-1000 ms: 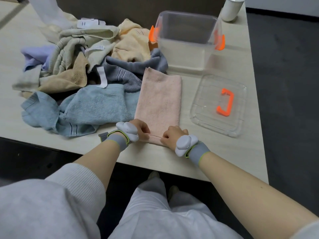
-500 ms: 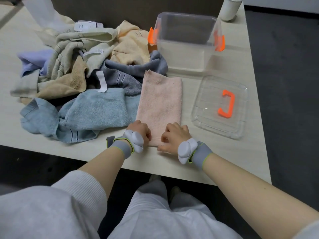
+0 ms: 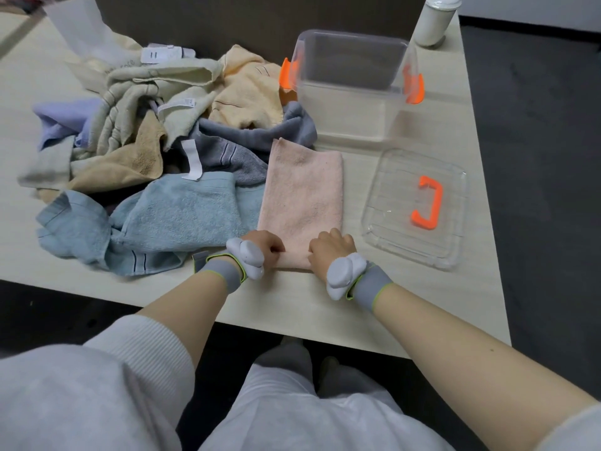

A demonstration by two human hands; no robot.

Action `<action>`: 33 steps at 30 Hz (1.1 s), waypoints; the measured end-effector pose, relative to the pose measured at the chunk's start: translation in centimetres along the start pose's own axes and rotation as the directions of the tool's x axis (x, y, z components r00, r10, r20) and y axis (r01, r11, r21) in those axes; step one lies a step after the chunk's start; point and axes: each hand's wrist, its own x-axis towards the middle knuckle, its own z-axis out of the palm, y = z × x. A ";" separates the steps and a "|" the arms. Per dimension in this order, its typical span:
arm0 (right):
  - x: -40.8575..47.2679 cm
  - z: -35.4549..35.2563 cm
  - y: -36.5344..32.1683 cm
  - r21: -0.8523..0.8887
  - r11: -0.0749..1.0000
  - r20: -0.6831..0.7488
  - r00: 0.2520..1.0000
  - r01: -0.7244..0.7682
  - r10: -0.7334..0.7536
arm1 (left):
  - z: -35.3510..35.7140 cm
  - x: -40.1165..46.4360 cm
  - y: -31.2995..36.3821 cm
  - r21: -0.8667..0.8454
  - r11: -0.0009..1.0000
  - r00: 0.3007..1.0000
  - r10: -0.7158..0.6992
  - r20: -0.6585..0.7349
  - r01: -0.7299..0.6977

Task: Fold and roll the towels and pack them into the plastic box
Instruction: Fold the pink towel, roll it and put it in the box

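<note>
Now, both hands' grip curled on pink towel [image 3: 302,193] near edge, left hand [image 3: 265,247], right hand [image 3: 330,249]

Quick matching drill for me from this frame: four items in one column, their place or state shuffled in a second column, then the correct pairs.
1. pink towel
2. plastic box
3. lid
4. blue towel

A. flat on the table, orange handle up
B. upright, open, nothing inside
C. loose, just left of the folded towel
D. folded strip, near end gripped by left hand and right hand

Pairs: 1-D, 2-B, 3-A, 4-C
</note>
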 end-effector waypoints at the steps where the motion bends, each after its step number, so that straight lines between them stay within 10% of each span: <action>1: -0.2 0.2 -0.2 -0.013 1.000 -0.078 0.997 0.027 -0.028 | 0.1 0.1 -0.1 -0.025 1.000 1.000 -0.003 -0.021 0.003; 8: -0.7 1.7 -0.8 -0.060 0.983 -0.299 0.936 0.176 -0.186 | 0.8 1.2 -0.4 -0.114 0.991 0.973 0.039 -0.229 -0.067; 12: 1.2 0.3 0.4 0.271 0.962 0.012 1.000 -0.017 0.014 | 1.7 0.5 -0.8 0.007 0.981 0.891 0.181 -0.417 -0.196; 17: 1.9 -2.1 1.0 0.326 0.942 0.134 0.990 -0.083 0.041 | 1.6 1.1 -1.4 0.296 0.937 0.939 0.259 -0.225 -0.187; 22: -0.3 1.0 -0.3 -0.022 0.976 -0.183 0.959 0.217 -0.217 | 0.9 1.6 -0.1 0.207 0.973 0.990 0.120 -0.079 -0.102; 27: 2.5 -0.6 0.7 0.230 0.973 0.010 1.000 -0.008 0.006 | 1.7 0.8 0.9 0.328 0.929 0.923 0.268 -0.277 -0.171; 33: 1.7 0.1 0.4 0.307 0.952 -0.019 1.000 -0.018 0.025 | 1.8 2.4 0.8 0.342 0.934 0.985 0.143 -0.097 -0.102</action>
